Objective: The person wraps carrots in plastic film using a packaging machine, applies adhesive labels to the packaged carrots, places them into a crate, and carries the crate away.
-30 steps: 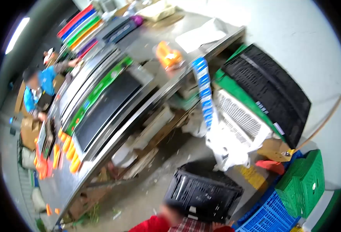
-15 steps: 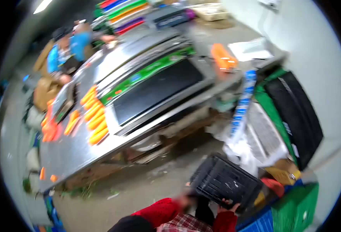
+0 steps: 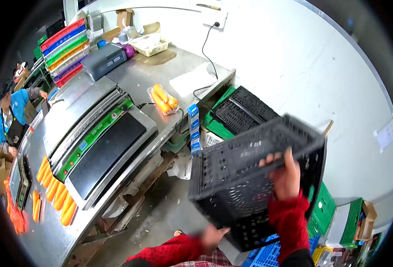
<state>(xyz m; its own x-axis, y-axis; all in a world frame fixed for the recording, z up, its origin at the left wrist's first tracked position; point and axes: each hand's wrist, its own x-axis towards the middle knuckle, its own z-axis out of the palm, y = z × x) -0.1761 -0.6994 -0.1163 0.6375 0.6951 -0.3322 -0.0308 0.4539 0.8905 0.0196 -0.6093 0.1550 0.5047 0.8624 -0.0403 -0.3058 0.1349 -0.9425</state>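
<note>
A large black plastic crate (image 3: 232, 196) is held up off the floor, tilted, at the lower right. My right hand (image 3: 287, 175) grips its upper rim, fingers over the edge. At the crate's lower left side is my left hand (image 3: 212, 236), blurred, with a finger pointing toward the crate; its grip cannot be made out. Left of the crate, on the metal table (image 3: 183, 66), stand a wrapping machine (image 3: 105, 151) with a dark plate and a wrapped pack of carrots (image 3: 163, 99).
Loose carrots (image 3: 56, 191) lie at the table's left. Black crates (image 3: 245, 109) are stacked behind the held crate. Blue (image 3: 267, 253) and green crates (image 3: 323, 209) stand at the lower right. A co-worker in blue (image 3: 16, 109) is at the far left.
The black crate has risen from near the floor and come closer. My right hand has moved up with it onto its rim. The camera's view has turned.
</note>
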